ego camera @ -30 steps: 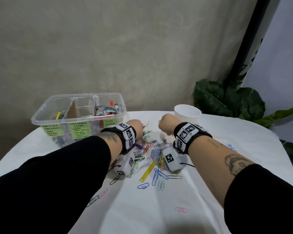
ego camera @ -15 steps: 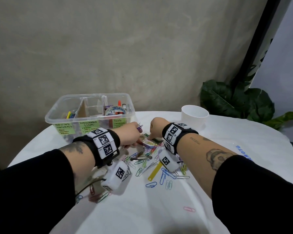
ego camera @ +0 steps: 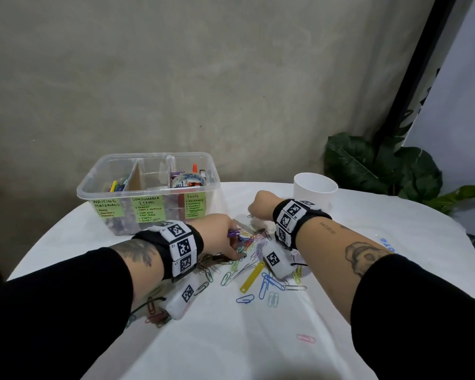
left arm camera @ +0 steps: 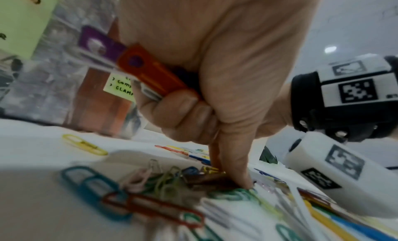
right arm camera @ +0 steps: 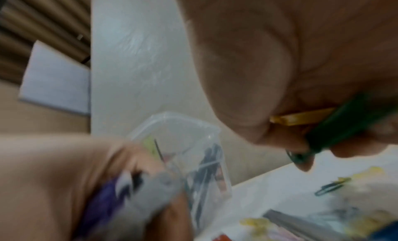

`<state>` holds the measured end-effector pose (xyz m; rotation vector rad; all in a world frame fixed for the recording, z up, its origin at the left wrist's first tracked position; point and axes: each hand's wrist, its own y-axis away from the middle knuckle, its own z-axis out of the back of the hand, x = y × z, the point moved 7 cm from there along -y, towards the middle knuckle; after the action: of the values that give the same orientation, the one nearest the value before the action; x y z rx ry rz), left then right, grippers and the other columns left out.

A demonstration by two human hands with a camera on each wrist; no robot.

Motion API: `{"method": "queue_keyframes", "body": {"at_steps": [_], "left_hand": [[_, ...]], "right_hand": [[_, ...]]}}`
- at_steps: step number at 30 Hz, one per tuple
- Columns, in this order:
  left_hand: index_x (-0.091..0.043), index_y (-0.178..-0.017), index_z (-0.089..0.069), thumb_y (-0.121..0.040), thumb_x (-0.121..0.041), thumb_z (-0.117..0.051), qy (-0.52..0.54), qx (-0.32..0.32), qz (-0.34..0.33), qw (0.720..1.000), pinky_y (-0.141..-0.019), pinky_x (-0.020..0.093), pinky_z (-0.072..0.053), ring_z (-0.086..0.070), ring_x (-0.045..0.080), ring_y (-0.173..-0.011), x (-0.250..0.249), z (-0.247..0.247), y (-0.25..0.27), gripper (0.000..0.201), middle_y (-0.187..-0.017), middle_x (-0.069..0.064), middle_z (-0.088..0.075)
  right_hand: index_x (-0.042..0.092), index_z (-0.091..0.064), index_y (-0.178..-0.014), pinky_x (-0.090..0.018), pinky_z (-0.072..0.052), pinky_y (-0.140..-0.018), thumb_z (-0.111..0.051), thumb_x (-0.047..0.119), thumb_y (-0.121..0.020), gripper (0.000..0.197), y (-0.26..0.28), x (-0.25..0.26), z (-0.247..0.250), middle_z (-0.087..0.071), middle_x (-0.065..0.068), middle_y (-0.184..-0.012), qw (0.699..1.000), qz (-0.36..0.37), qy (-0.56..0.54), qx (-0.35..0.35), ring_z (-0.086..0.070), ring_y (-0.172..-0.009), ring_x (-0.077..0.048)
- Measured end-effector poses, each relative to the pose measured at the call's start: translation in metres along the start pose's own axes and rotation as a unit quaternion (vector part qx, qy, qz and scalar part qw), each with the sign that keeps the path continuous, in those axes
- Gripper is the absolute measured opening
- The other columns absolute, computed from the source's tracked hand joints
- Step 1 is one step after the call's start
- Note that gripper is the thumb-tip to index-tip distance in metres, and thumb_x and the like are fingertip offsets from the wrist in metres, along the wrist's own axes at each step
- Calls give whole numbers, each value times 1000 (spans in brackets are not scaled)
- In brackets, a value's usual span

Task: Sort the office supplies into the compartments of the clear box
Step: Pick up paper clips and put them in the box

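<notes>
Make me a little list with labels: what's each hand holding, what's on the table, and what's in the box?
left hand: grips flat orange and purple plastic strips; one finger presses the paper clips
right hand: curled round a yellow and a dark green piece
table: scattered coloured paper clips, a yellow strip, a white cup
clear box: three compartments with green labels; pens on the left, tape roll on the right
</notes>
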<state>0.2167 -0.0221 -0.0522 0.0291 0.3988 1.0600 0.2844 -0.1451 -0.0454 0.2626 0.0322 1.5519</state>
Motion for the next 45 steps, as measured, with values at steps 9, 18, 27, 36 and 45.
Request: {"method": "queue_keyframes", "body": {"at_steps": [9,18,27,36,45], "left_hand": [[-17,-88,-68,-82,-59,-63,-63,32,34,997,-63,28,-47,-58,21,-66,23,-7,-1,43,-79,3,-67],[-14,-103,-61,-86,-33,-72,220,18,87,972,-46,24,-39,-48,16,-51,49,8,7,28,-75,3,-70],[-16,-86,-70,-79,-41,-78,175,-74,104,976,-53,23,-46,-57,12,-55,57,17,16,27,-70,-5,-70],[-27,-89,-75,-73,-35,-83,115,-61,59,990,-52,19,-44,-59,7,-60,39,20,26,19,-69,-11,-68],[-25,-92,-73,-67,-43,-85,-12,21,-16,1000,-77,32,-58,-68,15,-80,9,-4,27,34,-86,-7,-73]], "right_hand": [[7,-60,-81,-29,-43,-69,-63,41,-88,35,9,14,-6,-67,-11,-91,998,-6,-47,28,-58,-82,-27],[8,-53,-64,-24,-37,-49,-58,26,-90,32,13,20,-6,-53,-4,-60,999,7,-22,31,-47,-51,-18],[4,-77,-89,-28,-48,-70,-81,29,-77,28,16,10,21,-75,-7,-94,999,29,-34,-22,-63,-83,-23],[8,-68,-70,-31,-52,-68,-89,29,-68,30,15,24,19,-72,-5,-80,996,45,-82,-9,-61,-70,-21],[3,-65,-80,-25,-41,-49,-83,25,-75,29,18,53,6,-58,-5,-66,996,63,-52,29,-47,-52,-17]]}}
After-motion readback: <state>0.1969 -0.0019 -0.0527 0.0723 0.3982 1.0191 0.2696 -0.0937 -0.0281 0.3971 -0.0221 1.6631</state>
